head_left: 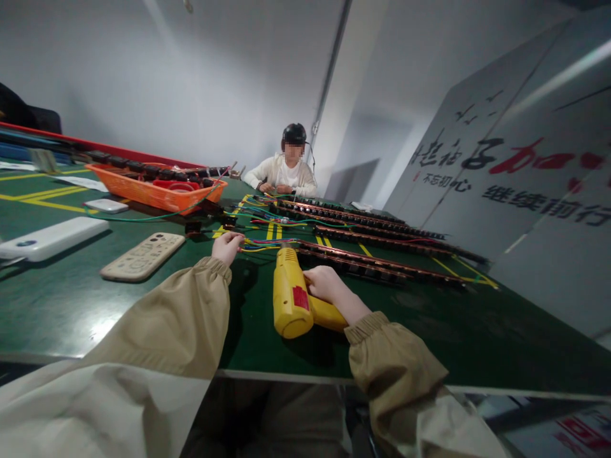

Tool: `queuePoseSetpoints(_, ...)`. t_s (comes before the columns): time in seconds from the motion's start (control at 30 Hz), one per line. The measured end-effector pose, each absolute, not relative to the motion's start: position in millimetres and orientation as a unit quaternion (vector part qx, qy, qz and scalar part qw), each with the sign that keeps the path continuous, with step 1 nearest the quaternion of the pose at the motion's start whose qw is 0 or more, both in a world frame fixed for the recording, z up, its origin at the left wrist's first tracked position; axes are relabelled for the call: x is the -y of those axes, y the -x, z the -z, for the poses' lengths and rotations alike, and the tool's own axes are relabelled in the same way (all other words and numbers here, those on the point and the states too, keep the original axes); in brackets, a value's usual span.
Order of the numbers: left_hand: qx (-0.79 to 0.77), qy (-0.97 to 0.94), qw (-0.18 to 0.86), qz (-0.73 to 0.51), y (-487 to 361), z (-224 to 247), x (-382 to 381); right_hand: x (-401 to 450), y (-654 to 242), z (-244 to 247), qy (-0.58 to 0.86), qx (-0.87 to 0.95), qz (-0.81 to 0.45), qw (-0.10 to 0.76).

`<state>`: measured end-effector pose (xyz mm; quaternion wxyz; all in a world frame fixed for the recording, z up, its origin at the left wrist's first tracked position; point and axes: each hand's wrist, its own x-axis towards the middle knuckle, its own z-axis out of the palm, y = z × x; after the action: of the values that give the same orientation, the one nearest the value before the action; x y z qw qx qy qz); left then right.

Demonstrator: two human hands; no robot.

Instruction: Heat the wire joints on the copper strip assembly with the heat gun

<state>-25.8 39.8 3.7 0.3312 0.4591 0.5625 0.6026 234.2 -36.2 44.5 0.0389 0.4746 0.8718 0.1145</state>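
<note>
My right hand (328,284) is closed around the handle of a yellow heat gun (291,292) with a red label on its body. The gun's nozzle points away from me, close to a bundle of coloured wires (262,244). The left-hand end of those wires is pinched in the fingers of my left hand (228,247). From the bundle a long dark strip with copper-coloured lines (363,259) runs off to the right along the table. How the wires join the strip is partly hidden by the gun.
More long strips (377,236) lie beyond on the green table (429,343). To the left are an orange basket (157,192) of dark parts, a phone in a beige case (143,256), a white power bank (57,238) and a small white device (106,205). A person (286,168) sits across.
</note>
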Motion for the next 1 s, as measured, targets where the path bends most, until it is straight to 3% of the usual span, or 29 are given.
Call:
queuePoseSetpoints(0.13,-0.581,-0.479,0.304,-0.584,28,-1,-38,48,-247,-46,-0.484,-0.868,-0.112,0.026)
queuePoseSetpoints(0.37,-0.635,-0.623,0.142,-0.434,31,-4,-30,65,-262,-48,-0.481,-0.871,-0.096,-0.001)
queuePoseSetpoints(0.6,-0.641,-0.698,0.135,-0.289,28,0,-28,67,-260,-50,-0.489,-0.867,-0.095,0.008)
queuePoseSetpoints(0.83,-0.560,-0.752,0.101,-0.332,29,7,-34,68,-261,-51,-0.489,-0.866,-0.104,0.016)
queuePoseSetpoints(1.0,-0.585,-0.723,0.095,-0.355,24,9,-33,66,-263,-49,-0.488,-0.866,-0.111,0.019)
